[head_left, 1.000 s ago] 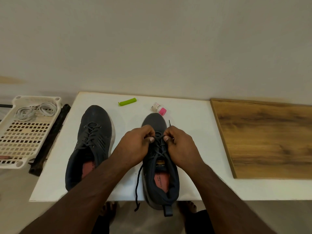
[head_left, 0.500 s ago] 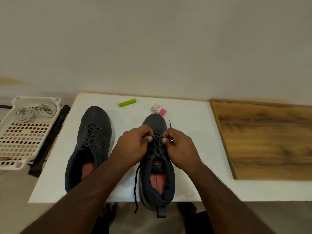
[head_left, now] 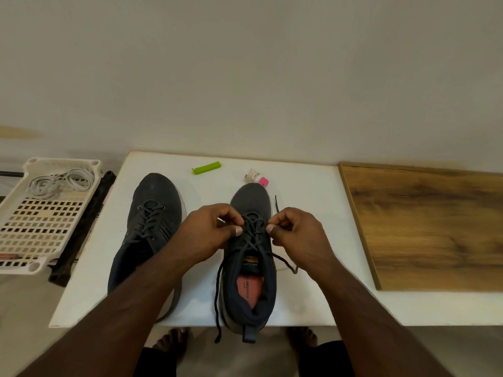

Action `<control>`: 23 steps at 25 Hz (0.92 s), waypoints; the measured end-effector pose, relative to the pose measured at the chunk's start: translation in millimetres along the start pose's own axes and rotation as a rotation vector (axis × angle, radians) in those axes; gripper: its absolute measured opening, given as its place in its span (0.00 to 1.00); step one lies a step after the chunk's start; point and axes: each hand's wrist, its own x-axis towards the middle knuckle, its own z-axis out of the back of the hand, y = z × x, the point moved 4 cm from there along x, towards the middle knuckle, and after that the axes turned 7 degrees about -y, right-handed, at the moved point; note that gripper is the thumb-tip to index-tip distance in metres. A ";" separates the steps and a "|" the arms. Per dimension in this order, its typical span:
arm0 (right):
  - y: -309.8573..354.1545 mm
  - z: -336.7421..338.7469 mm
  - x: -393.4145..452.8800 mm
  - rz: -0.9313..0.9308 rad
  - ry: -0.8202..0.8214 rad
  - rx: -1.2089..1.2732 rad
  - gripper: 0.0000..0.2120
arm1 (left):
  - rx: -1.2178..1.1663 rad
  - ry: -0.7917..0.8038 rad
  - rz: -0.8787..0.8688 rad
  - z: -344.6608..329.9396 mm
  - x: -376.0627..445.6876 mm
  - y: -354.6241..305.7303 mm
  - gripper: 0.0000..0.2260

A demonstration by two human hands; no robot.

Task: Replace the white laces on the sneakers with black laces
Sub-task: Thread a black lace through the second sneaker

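Note:
Two dark sneakers stand on a white board (head_left: 304,295). The left sneaker (head_left: 152,213) is laced in black. On the right sneaker (head_left: 251,268), a black lace (head_left: 254,235) crosses the eyelets. My left hand (head_left: 209,235) pinches the lace at the shoe's left side, and my right hand (head_left: 296,235) pinches it at the right side. One loose lace end hangs over the board's front edge (head_left: 217,308); another trails to the right (head_left: 285,263). The white laces (head_left: 60,183) lie coiled in a white plastic basket (head_left: 16,235) at far left.
A green clip (head_left: 206,168) and a small bottle with a pink cap (head_left: 257,177) lie behind the shoes. A wooden panel (head_left: 435,229) covers the table's right side. A dark bar (head_left: 84,227) lies between basket and board. Bare feet show under the table edge.
My hands have moved apart sideways, drawing the black lace out at both sides of the right sneaker. A lace end now trails to the right of the shoe.

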 end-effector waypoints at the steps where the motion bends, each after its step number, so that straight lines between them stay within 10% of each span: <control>1: 0.4 0.4 -0.2 0.004 0.041 0.010 0.04 | 0.004 0.047 -0.014 -2.4 -2.0 -1.1 0.08; 23: 10.5 -9.5 -6.1 0.102 0.086 -0.108 0.08 | 0.223 -0.025 -0.188 -11.7 -2.8 -12.2 0.06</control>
